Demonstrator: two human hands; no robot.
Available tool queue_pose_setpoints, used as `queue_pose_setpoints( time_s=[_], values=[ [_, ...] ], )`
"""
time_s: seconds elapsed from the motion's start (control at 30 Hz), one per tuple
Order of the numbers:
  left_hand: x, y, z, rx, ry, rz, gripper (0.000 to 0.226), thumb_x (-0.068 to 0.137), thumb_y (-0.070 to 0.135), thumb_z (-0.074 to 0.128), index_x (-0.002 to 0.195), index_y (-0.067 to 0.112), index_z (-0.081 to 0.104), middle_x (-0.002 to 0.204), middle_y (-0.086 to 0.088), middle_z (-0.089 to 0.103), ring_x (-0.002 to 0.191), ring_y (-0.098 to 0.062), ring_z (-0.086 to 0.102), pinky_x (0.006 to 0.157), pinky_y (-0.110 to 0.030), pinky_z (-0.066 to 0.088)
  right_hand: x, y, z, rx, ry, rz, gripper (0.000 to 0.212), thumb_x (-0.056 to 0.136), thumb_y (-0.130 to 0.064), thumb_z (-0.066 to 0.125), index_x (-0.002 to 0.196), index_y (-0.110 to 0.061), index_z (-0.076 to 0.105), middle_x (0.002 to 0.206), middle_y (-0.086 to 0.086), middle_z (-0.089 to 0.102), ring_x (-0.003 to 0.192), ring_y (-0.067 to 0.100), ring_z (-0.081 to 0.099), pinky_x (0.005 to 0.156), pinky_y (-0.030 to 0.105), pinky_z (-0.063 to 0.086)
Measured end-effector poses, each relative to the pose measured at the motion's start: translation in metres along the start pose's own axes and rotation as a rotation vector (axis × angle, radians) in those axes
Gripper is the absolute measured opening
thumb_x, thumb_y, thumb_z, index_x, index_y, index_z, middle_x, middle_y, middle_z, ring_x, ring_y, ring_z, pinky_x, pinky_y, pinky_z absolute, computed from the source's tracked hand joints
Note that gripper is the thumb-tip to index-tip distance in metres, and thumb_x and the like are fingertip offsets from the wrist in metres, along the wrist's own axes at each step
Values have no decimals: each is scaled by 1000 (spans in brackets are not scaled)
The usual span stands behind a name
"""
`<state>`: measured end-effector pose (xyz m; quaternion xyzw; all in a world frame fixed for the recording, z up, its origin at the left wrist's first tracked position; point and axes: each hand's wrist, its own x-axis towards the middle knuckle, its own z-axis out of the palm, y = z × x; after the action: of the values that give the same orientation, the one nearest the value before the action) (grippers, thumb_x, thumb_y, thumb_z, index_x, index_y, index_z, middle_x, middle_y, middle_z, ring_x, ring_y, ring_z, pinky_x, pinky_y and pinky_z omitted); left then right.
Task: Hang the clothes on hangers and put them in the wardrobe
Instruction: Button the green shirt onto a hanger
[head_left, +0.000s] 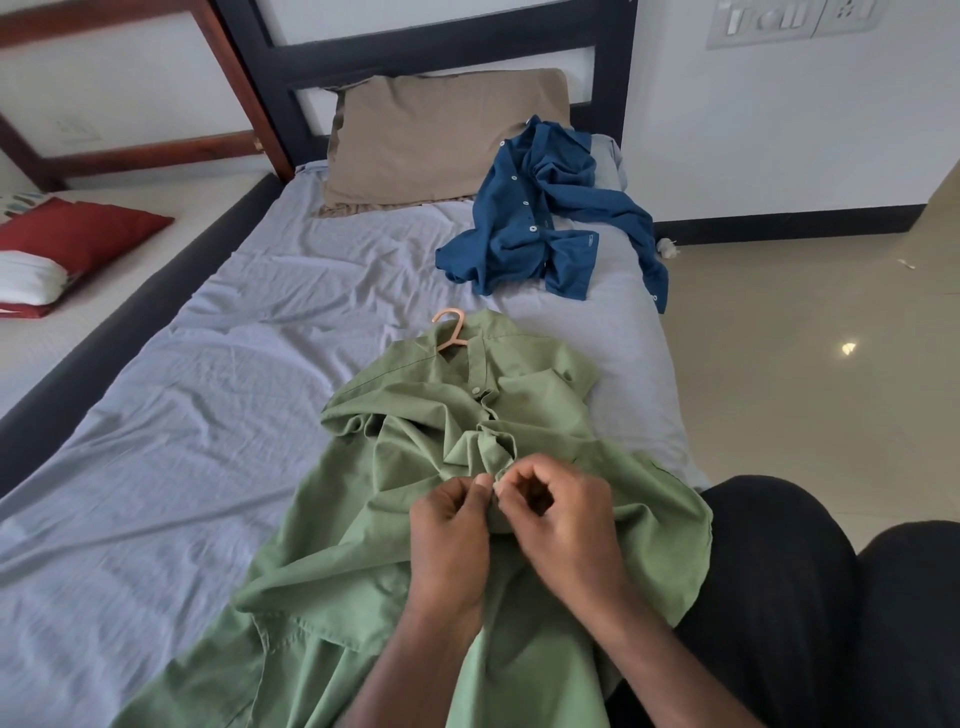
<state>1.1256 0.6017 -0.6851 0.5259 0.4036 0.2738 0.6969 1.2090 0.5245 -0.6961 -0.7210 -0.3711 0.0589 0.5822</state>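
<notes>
A green shirt (415, 530) lies spread on the bed with a pink hanger (451, 328) inside it; only the hook shows at the collar. My left hand (452, 540) and my right hand (563, 514) meet at the shirt's front placket, and both pinch the fabric there with curled fingers. A crumpled blue shirt (540, 218) with white buttons lies farther up the bed near the right edge, one sleeve hanging over the side.
The bed has a pale grey sheet (182, 405) and a brown pillow (441, 135) against a dark headboard. A second bed with a red pillow (78, 234) is at left. Tiled floor (805, 338) lies to the right. My dark-trousered legs (779, 597) sit at lower right.
</notes>
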Motion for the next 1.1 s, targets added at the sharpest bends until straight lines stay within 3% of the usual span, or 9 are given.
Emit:
queue_pose_setpoints(
  time_s=[0.13,0.33,0.43,0.67,0.73,0.83,0.9,0.97,1.1],
  values=[
    [-5,-7,-4,141,-65,207,21,101,14,59,88,5,73,85,-19,72,80,-32,66,79,-48,53,8,1,-9,514,-147,464,15,85,-9,75,70,-13,72,69,1,66,68,9,56,71,24,45],
    [5,-5,-10,452,-118,428,14,95,4,64,92,14,74,84,1,75,82,-17,72,76,-34,57,11,5,-13,781,-199,723,10,87,-3,68,79,-6,73,75,10,62,70,14,54,72,26,44],
    [8,-6,-11,454,-97,423,15,91,2,68,91,16,74,82,2,75,77,-12,70,73,-31,56,9,5,-10,660,-151,670,9,90,-9,71,83,-5,75,72,5,65,68,12,55,70,24,47],
    [60,20,-5,210,101,354,9,94,11,67,88,14,73,76,0,71,65,-12,61,65,-33,50,10,10,-16,-103,-92,112,22,81,-24,84,101,-24,75,85,-20,69,87,-2,66,74,14,53],
    [76,35,-3,353,102,440,8,92,9,69,95,15,73,87,4,74,81,-8,69,78,-29,56,14,11,-21,-95,-38,106,19,84,-27,81,101,-24,75,88,-22,70,90,-6,65,77,10,50],
    [72,40,-4,504,127,546,22,90,6,70,106,20,70,99,10,71,95,-2,66,81,-15,52,25,20,-29,-74,-65,158,20,92,-33,71,77,-19,69,68,-8,64,67,6,61,62,28,50],
    [52,33,-7,573,249,694,17,88,9,73,101,20,71,95,9,68,91,-5,64,75,-12,45,28,28,-34,-137,-129,177,27,92,-29,71,69,-16,67,62,-2,61,58,12,56,56,35,47],
    [25,20,-12,611,265,844,7,85,12,74,91,15,73,82,7,65,78,-8,60,70,-16,43,27,28,-36,-135,-135,169,17,89,-26,75,72,-24,73,65,-9,66,61,10,60,55,23,45],
    [1,-16,-25,664,105,784,8,80,14,78,82,21,76,74,15,63,66,-2,58,63,-12,42,28,26,-33,-70,7,132,13,85,-22,80,74,-23,73,61,-13,64,59,10,59,54,16,41]
  ],
)
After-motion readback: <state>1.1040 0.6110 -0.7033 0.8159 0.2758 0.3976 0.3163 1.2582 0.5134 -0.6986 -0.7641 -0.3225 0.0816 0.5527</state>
